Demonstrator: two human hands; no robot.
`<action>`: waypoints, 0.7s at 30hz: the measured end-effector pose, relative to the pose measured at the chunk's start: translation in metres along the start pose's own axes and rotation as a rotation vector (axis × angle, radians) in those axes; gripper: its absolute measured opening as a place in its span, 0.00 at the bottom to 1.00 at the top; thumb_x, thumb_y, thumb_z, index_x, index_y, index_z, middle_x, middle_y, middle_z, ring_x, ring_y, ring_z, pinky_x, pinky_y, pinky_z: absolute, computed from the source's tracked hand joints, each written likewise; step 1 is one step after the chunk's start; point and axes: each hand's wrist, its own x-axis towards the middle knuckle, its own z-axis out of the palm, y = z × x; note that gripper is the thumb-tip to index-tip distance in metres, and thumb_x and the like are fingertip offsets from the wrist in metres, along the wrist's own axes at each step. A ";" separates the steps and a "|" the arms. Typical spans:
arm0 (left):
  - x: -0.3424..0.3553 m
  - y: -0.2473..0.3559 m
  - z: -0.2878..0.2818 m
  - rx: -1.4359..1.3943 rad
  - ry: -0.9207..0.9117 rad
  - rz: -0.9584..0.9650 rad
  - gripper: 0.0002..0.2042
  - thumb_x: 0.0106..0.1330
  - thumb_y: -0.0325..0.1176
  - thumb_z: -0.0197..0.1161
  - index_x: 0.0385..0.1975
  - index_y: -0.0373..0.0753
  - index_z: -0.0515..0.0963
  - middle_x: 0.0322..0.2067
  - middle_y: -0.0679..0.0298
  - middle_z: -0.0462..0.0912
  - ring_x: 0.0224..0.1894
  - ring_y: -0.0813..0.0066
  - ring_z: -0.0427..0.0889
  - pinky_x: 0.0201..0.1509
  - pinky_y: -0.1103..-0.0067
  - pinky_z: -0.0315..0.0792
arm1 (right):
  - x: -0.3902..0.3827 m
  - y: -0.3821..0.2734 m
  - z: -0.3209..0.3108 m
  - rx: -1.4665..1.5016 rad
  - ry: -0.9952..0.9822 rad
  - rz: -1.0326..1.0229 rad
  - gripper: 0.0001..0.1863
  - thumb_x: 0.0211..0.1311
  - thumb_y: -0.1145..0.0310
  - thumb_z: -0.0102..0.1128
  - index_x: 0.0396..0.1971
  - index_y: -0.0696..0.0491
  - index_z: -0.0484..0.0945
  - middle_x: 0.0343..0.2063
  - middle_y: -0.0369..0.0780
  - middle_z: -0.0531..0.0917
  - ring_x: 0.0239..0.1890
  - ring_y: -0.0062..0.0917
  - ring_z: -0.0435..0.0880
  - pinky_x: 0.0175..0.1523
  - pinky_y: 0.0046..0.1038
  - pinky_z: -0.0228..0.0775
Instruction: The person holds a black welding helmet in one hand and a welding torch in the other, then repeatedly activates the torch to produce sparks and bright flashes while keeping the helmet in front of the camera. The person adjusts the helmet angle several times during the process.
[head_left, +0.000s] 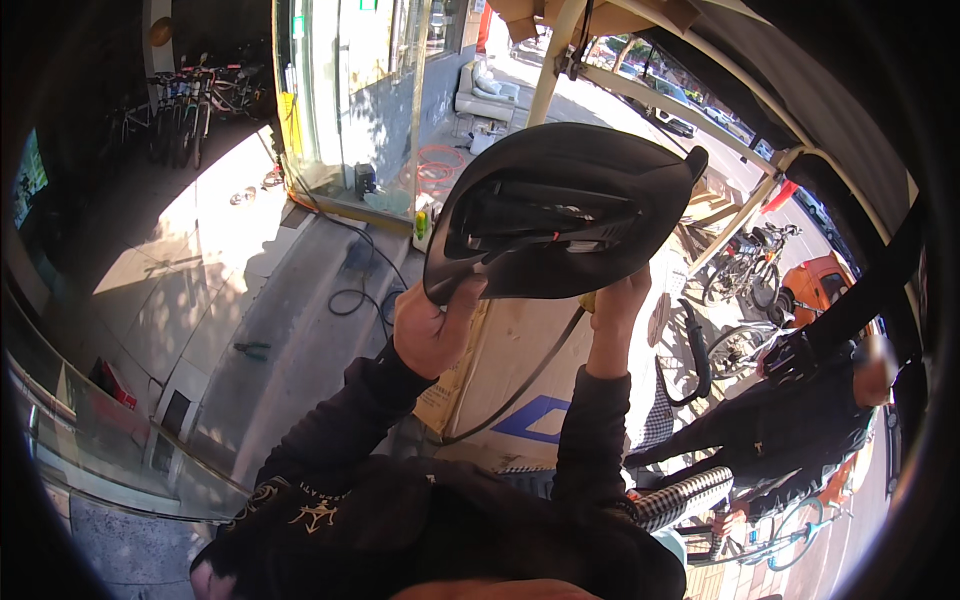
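Note:
I hold a large curved black plastic part (560, 165) up in front of me, its hollow face toward me, with a darker insert and a small red detail inside. My left hand (435, 325) is closed on its lower-left edge, thumb on the front. My right hand (618, 305) is at its lower right, fingers mostly hidden behind it, beside a small yellow item (588, 300). A black hose or cable (540, 370) runs down from there over a large cardboard sheet (515, 345).
A person (770, 430) in dark clothing stands at right near bicycles (740, 270) and an orange vehicle (815, 285). Concrete steps (260, 370) with a black cable and pliers (250, 348) lie left. A glass panel (120, 455) borders the lower left; canopy poles (550, 80) stand ahead.

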 end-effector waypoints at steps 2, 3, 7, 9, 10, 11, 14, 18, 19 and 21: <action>0.001 0.002 0.000 0.029 0.000 0.023 0.09 0.83 0.31 0.69 0.53 0.32 0.88 0.37 0.53 0.92 0.37 0.61 0.94 0.43 0.73 0.83 | 0.005 0.011 -0.005 0.010 -0.021 -0.083 0.17 0.77 0.73 0.65 0.61 0.62 0.85 0.52 0.38 0.91 0.49 0.20 0.88 0.52 0.21 0.79; 0.001 0.002 0.000 0.044 0.002 0.032 0.09 0.82 0.30 0.69 0.53 0.32 0.88 0.37 0.53 0.92 0.37 0.60 0.94 0.43 0.73 0.83 | 0.006 0.011 -0.004 0.003 -0.006 -0.067 0.17 0.77 0.73 0.65 0.61 0.62 0.85 0.52 0.39 0.91 0.49 0.20 0.88 0.52 0.21 0.79; 0.003 0.006 -0.002 0.044 -0.010 0.004 0.08 0.81 0.29 0.70 0.52 0.31 0.89 0.37 0.52 0.93 0.37 0.59 0.94 0.43 0.73 0.83 | 0.004 0.010 -0.001 -0.014 0.046 -0.038 0.17 0.76 0.73 0.65 0.60 0.62 0.85 0.50 0.39 0.91 0.48 0.20 0.88 0.51 0.21 0.78; 0.001 0.003 0.000 0.028 -0.001 0.008 0.08 0.81 0.29 0.70 0.51 0.31 0.89 0.38 0.52 0.93 0.37 0.60 0.94 0.43 0.73 0.83 | 0.003 0.009 0.000 -0.033 0.049 -0.039 0.17 0.76 0.72 0.66 0.59 0.63 0.85 0.50 0.39 0.91 0.47 0.21 0.88 0.50 0.21 0.78; 0.001 0.003 -0.001 0.028 -0.004 0.009 0.08 0.81 0.29 0.69 0.51 0.31 0.89 0.37 0.52 0.93 0.36 0.60 0.94 0.43 0.73 0.83 | 0.004 0.008 -0.001 -0.052 0.041 -0.039 0.18 0.76 0.71 0.66 0.59 0.63 0.85 0.49 0.39 0.91 0.47 0.21 0.88 0.50 0.22 0.78; 0.001 0.004 -0.001 0.029 -0.007 0.010 0.08 0.81 0.29 0.69 0.51 0.31 0.89 0.37 0.52 0.92 0.36 0.61 0.94 0.42 0.73 0.83 | 0.004 0.007 -0.002 -0.070 0.033 -0.039 0.18 0.76 0.70 0.66 0.59 0.63 0.85 0.49 0.39 0.91 0.47 0.21 0.88 0.49 0.22 0.78; 0.002 0.004 0.000 0.002 -0.001 0.022 0.08 0.82 0.29 0.69 0.52 0.31 0.89 0.36 0.53 0.92 0.35 0.64 0.93 0.42 0.74 0.82 | 0.005 0.014 -0.005 -0.091 0.001 -0.111 0.23 0.81 0.62 0.67 0.61 0.67 0.80 0.52 0.44 0.90 0.52 0.25 0.88 0.58 0.26 0.79; 0.001 0.008 0.002 -0.013 -0.023 0.006 0.09 0.83 0.30 0.69 0.54 0.32 0.88 0.34 0.55 0.91 0.34 0.68 0.92 0.41 0.75 0.81 | 0.012 0.030 -0.016 -0.215 -0.039 -0.211 0.24 0.81 0.62 0.67 0.62 0.67 0.80 0.54 0.46 0.90 0.54 0.27 0.89 0.60 0.27 0.80; 0.001 0.008 0.001 -0.003 -0.029 0.000 0.10 0.83 0.31 0.68 0.54 0.33 0.88 0.34 0.55 0.91 0.34 0.67 0.92 0.40 0.74 0.81 | 0.010 0.030 -0.013 -0.185 -0.009 -0.204 0.24 0.81 0.62 0.67 0.63 0.66 0.80 0.54 0.46 0.90 0.54 0.27 0.89 0.60 0.27 0.80; -0.001 0.010 -0.002 0.013 -0.041 -0.014 0.10 0.83 0.32 0.68 0.55 0.33 0.88 0.34 0.56 0.90 0.33 0.66 0.91 0.40 0.74 0.81 | 0.010 0.030 -0.012 -0.199 -0.010 -0.230 0.24 0.78 0.64 0.71 0.63 0.66 0.81 0.53 0.45 0.91 0.54 0.27 0.89 0.59 0.27 0.80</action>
